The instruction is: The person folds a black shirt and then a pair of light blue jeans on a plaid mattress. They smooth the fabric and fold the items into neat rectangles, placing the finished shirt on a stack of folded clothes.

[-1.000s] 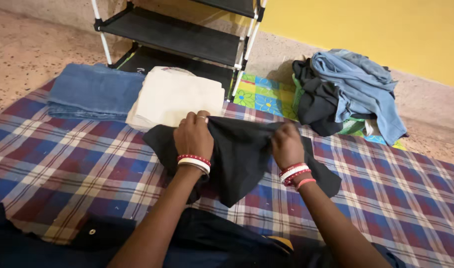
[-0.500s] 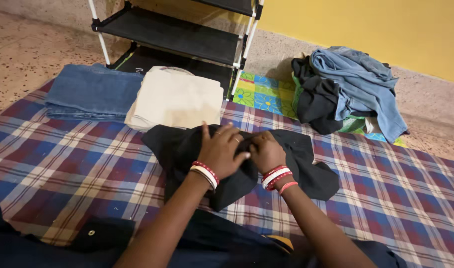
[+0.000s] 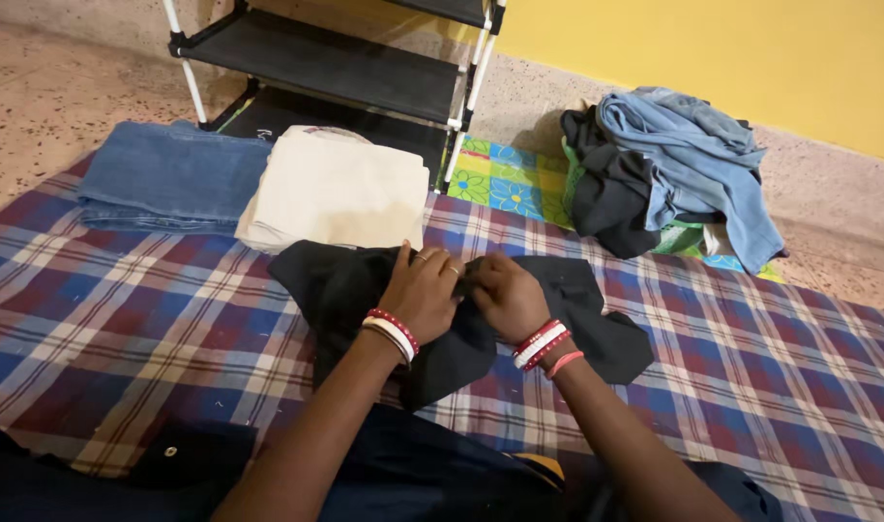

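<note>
My left hand (image 3: 425, 293) and right hand (image 3: 506, 296) pinch the black garment (image 3: 350, 285) together, mid-blanket near the checked blanket's (image 3: 123, 319) far edge; edges should meet squarely before pressing flat.

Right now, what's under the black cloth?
The checked blanket lies under the black cloth. Both hands, left hand and right hand, press on top; anything beneath its folds is hidden.

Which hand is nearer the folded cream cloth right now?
Left. The left hand sits on the black garment just below the folded cream cloth; the right hand grips the garment farther right.
</note>
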